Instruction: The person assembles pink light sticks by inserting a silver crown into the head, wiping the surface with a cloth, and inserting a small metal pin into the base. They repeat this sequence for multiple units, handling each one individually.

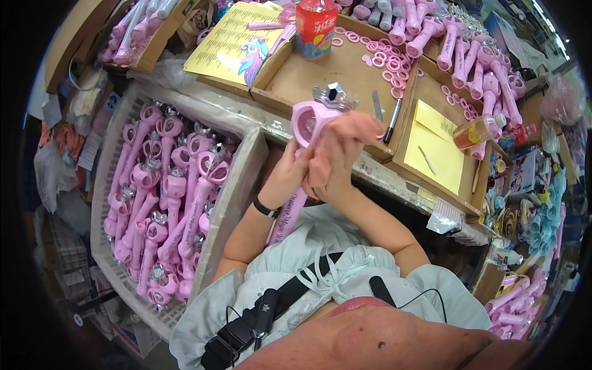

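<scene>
In front of my chest is a pink toy wand [287, 213] with a ring-shaped head and a silver crown bearing a dark gem. Its handle slants down toward my lap, and dark lettering runs along it. My left hand [285, 176] is wrapped round the wand just below the head. My right hand [341, 168] grips an orange cloth [356, 127], bunched against the right side of the wand's head. The cloth hides part of the head and some of my right fingers.
To the left, a white plastic basket [98, 206] holds many similar wands. On the bench, a cardboard tray [302, 77] contains pink rings [393, 63], a red drink carton [316, 28], a black marker [393, 120] and a metal blade [377, 105]. Yellow paper [435, 151] and a bottle [478, 131] lie right.
</scene>
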